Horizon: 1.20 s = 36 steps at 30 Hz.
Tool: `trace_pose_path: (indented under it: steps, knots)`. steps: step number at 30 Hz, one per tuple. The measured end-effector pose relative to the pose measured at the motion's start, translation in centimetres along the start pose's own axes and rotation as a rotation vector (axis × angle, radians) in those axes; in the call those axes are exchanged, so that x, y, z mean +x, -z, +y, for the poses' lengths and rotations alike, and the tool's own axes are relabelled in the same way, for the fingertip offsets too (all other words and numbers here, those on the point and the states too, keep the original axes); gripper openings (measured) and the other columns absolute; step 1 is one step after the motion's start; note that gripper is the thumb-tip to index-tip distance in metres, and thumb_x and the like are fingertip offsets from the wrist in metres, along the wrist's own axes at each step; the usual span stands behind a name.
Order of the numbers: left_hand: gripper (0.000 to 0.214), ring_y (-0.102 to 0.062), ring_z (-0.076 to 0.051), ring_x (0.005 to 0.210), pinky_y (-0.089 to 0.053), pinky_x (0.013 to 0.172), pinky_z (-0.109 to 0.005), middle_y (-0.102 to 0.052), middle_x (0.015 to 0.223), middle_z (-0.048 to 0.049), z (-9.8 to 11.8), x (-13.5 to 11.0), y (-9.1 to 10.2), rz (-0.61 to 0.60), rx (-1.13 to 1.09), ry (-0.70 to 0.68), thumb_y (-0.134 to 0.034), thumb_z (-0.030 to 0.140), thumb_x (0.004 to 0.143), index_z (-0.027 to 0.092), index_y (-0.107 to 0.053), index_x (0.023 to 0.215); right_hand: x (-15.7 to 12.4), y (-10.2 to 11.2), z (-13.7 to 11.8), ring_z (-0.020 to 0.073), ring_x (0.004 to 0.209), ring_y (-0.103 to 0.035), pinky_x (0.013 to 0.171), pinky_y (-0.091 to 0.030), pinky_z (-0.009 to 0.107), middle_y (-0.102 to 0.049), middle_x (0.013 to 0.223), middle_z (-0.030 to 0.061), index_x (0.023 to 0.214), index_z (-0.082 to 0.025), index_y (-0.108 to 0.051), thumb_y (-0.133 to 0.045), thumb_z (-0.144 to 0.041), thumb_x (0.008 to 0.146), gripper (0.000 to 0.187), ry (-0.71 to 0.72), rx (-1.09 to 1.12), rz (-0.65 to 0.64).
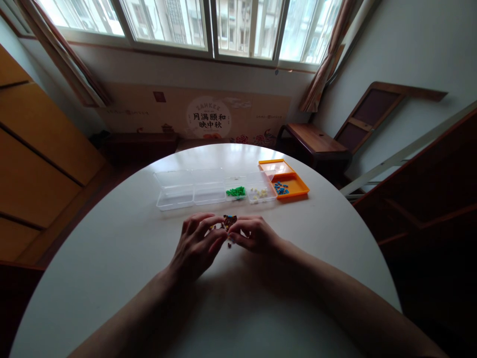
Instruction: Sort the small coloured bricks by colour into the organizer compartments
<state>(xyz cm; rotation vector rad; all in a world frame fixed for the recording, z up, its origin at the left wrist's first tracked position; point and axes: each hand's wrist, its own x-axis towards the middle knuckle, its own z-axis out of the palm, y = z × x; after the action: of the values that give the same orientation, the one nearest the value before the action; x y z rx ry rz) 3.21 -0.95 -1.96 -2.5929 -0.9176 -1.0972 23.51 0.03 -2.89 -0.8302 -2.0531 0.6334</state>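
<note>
Head view, looking forward and down: at work over a round white table (122,223), with left hand (197,238) and right hand (255,233) close together near the middle. Between the fingertips, a little brown cluster (230,219) with specks of blue and yellow about it. Just on the near side, a loose brown piece (229,245) on the tabletop. Left hand palm down, fingers loosely curled, thumb and fingertips at the cluster's left side. Right hand turned inward, thumb and forefinger almost together at its right side. Too small and dark there to be sure of a piece in either pinch; cannot tell.

Beyond the hands, a clear box (160,207), with green pieces (236,191) and cream pieces (258,193) in its two right-hand compartments. Just beside its right end, an orange tray (298,187), with blue pieces (280,188) inside.

Judging by looks, very light and stiff, likely smooth enough to skid from a hasty finger; hard to break piece by piece, but liable to part at any joins under a squeeze. Best taken by opposite sides, thumb tip against forefinger tip, gently, and steadied low with the other hand.
</note>
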Motion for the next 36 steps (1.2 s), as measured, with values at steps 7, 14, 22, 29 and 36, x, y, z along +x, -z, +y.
trace_pose_path:
  steps: [7,14,22,29,36]
  knots:
    - [0.012,-0.051,-0.025,0.112,-0.040,0.093,-0.040,-0.064,0.111,-0.0052,-0.3,-0.5,-0.2,-0.100,0.016,0.031,-0.062,0.020,0.086,0.024,-0.064,0.097,0.4,3.4,4.1,0.0127,0.057,-0.052,0.060,-0.045,0.026,-0.066,0.069,0.0035,0.081,-0.015,-0.072,-0.058,-0.034,0.084,0.023,-0.316,-0.228,0.698]
    - [0.015,-0.047,-0.027,0.120,-0.038,0.098,-0.044,-0.062,0.119,-0.0053,-0.5,-0.8,-0.3,-0.197,0.016,0.050,-0.060,0.020,0.086,0.025,-0.065,0.099,-0.4,8.1,9.4,0.0181,0.063,-0.060,0.067,-0.049,0.032,-0.070,0.075,0.0084,0.088,-0.010,-0.074,-0.059,-0.037,0.078,0.032,-0.599,-0.288,0.949]
    - [0.020,-0.048,-0.027,0.118,-0.039,0.096,-0.044,-0.062,0.117,-0.0061,-0.4,-0.8,-0.4,-0.192,0.025,0.063,-0.059,0.018,0.085,0.024,-0.065,0.103,-0.7,7.9,10.2,0.0192,0.065,-0.062,0.068,-0.050,0.033,-0.072,0.080,0.0100,0.092,-0.010,-0.074,-0.058,-0.037,0.077,0.035,-0.603,-0.242,0.944]
    - [0.027,-0.046,-0.026,0.121,-0.038,0.096,-0.043,-0.059,0.124,-0.0040,-0.3,-0.4,0.1,-0.246,-0.040,-0.010,-0.056,0.015,0.086,0.029,-0.064,0.107,0.0,7.1,8.6,0.0179,0.065,-0.061,0.066,-0.051,0.031,-0.072,0.080,0.0095,0.088,-0.011,-0.073,-0.057,-0.036,0.077,0.032,-0.570,-0.218,0.924]
    - [0.018,-0.046,-0.026,0.123,-0.038,0.097,-0.043,-0.060,0.124,-0.0041,-0.3,-0.3,0.2,-0.273,-0.050,-0.011,-0.054,0.014,0.088,0.025,-0.066,0.096,0.1,6.6,8.2,0.0177,0.065,-0.062,0.065,-0.052,0.031,-0.071,0.080,0.0092,0.087,-0.011,-0.073,-0.058,-0.036,0.077,0.030,-0.546,-0.186,0.916]
